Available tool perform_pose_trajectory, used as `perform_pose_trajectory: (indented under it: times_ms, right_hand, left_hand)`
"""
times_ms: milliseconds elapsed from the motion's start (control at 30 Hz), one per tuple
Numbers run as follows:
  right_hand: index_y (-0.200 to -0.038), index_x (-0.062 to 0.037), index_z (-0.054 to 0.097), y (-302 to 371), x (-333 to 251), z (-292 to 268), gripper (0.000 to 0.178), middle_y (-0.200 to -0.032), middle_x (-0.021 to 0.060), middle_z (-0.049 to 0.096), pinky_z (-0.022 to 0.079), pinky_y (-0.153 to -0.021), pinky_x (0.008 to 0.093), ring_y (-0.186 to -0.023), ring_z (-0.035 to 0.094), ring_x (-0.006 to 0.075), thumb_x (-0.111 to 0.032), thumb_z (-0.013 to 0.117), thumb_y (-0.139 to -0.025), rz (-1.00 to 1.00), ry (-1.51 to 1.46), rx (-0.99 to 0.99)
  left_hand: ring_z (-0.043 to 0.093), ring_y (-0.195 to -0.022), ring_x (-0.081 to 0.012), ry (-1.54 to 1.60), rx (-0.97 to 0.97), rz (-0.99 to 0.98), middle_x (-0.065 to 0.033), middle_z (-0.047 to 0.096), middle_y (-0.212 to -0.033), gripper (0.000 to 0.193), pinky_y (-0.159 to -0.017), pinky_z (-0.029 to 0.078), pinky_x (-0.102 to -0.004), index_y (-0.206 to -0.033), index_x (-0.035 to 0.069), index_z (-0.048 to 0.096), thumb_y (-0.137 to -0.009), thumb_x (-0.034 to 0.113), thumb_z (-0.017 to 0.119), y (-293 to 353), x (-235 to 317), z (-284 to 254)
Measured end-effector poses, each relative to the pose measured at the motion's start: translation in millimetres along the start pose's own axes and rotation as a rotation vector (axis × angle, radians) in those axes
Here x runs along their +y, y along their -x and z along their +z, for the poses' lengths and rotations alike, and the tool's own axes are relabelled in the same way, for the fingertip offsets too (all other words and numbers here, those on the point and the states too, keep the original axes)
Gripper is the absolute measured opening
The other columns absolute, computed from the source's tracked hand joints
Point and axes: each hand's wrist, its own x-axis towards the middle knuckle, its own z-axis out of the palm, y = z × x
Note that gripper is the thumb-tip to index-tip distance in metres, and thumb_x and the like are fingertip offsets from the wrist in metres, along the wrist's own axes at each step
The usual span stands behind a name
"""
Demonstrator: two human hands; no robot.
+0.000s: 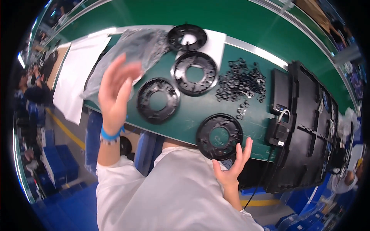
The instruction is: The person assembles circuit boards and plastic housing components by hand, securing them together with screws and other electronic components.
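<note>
My left hand [116, 90] is raised over the table's left part, beside the clear plastic bag. Its fingers are blurred but apart, with nothing in them. My right hand [231, 169] is spread at the table's near edge, right by a black plastic ring [204, 135] whose rim overhangs that edge; whether the fingertips touch it, I cannot tell. Left of it lies another black ring [145, 101], near my left hand. Farther back sit a third ring [179, 75], with a shiny rim, and a fourth ring [175, 37], both partly over a white sheet [216, 44].
Several small black looped parts [241, 79] are heaped at centre right. A large black crate [308, 127] stands at the right, with a black boxy device [278, 132] and white cable beside it. The plastic bag [137, 48] and white paper [77, 75] lie at the left.
</note>
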Motion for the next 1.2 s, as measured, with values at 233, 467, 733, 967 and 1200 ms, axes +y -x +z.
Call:
perform_pose_trajectory:
  times_ms: [233, 467, 733, 967, 1200]
  right_hand:
    - [-0.118, -0.0061, 0.045, -10.1, -3.9, 11.1, 0.071, -0.133, 0.0209, 0.028, 0.021, -0.099, 0.0494, -0.124, 0.024, 0.0408, -0.024, 0.077, -0.057, -0.116, 0.185, -0.165]
    - [-0.107, -0.0047, 0.052, -26.0, -2.2, 33.1, 0.050, -0.129, 0.0203, 0.036, 0.024, -0.097, 0.0534, -0.120, 0.030, 0.0417, -0.023, 0.071, -0.065, -0.311, 0.173, -0.200]
    - [-0.119, -0.0044, 0.043, -20.2, 4.4, 44.4, 0.065, -0.130, 0.0219, 0.033, 0.020, -0.097, 0.0550, -0.122, 0.027, 0.0418, -0.048, 0.059, -0.074, -0.444, 0.312, -0.006]
    - [-0.122, -0.0056, 0.037, -13.6, 10.2, 50.2, 0.077, -0.129, 0.0241, 0.031, 0.021, -0.096, 0.0554, -0.120, 0.025, 0.0449, -0.057, 0.057, -0.069, -0.331, 0.425, -0.020]
    - [-0.120, -0.0056, 0.040, -8.9, 2.9, 52.0, 0.077, -0.129, 0.0246, 0.031, 0.023, -0.095, 0.0546, -0.118, 0.026, 0.0467, -0.058, 0.057, -0.066, -0.278, 0.475, -0.020]
  left_hand:
    - [0.058, -0.069, -0.0149, -0.400, 0.756, 0.162, -0.0147, 0.059, -0.090, 0.023, -0.068, 0.048, -0.0256, -0.107, -0.005, 0.047, -0.085, -0.003, 0.041, 135.8, -23.2, -76.1]
    - [0.056, -0.066, -0.0089, -0.116, 1.100, -0.758, -0.0060, 0.060, -0.088, 0.019, -0.060, 0.046, -0.0207, -0.104, 0.004, 0.052, -0.086, 0.010, 0.049, 276.5, -176.1, -163.9]
    - [0.062, -0.079, -0.0238, -0.871, 0.734, -0.875, -0.0141, 0.063, -0.087, 0.023, -0.074, 0.048, -0.0315, -0.091, 0.000, 0.058, -0.068, 0.007, 0.057, 233.8, -304.2, -202.1]
    - [0.055, -0.095, -0.0358, -1.046, 0.064, -1.022, -0.0182, 0.058, -0.101, 0.034, -0.079, 0.045, -0.0434, -0.100, 0.010, 0.058, -0.070, 0.026, 0.060, 176.5, -385.3, -183.3]
    - [0.053, -0.097, -0.0364, -0.928, -0.067, -0.757, -0.0198, 0.056, -0.103, 0.039, -0.084, 0.040, -0.0439, -0.102, 0.007, 0.055, -0.070, 0.028, 0.060, 164.2, -437.2, -148.5]
